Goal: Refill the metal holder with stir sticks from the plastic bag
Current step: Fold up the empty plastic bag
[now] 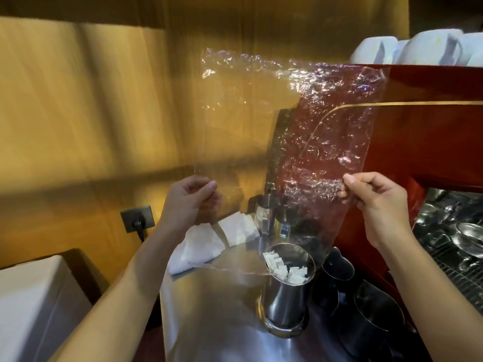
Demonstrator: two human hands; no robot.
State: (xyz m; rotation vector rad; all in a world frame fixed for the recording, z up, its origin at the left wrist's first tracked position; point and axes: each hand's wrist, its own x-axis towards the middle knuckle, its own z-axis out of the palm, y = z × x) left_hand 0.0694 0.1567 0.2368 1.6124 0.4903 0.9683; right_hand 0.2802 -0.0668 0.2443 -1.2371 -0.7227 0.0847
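A clear, crinkled plastic bag [292, 118] is held up flat in front of me, and I see nothing inside it. My left hand [189, 202] pinches its left edge and my right hand [376, 205] pinches its right edge. Below the bag stands the shiny metal holder [285, 299] on the steel counter. White stir sticks [285, 267] fill its mouth, with only their tips showing. A lower corner of the bag hangs close to the holder's rim.
Steel pitchers [366, 317] stand right of the holder, more metal jugs [266, 212] behind it. Folded white cloths [209, 241] lie at the back left. A red espresso machine [431, 131] with white cups [418, 48] on top fills the right. A wall socket [137, 218] is left.
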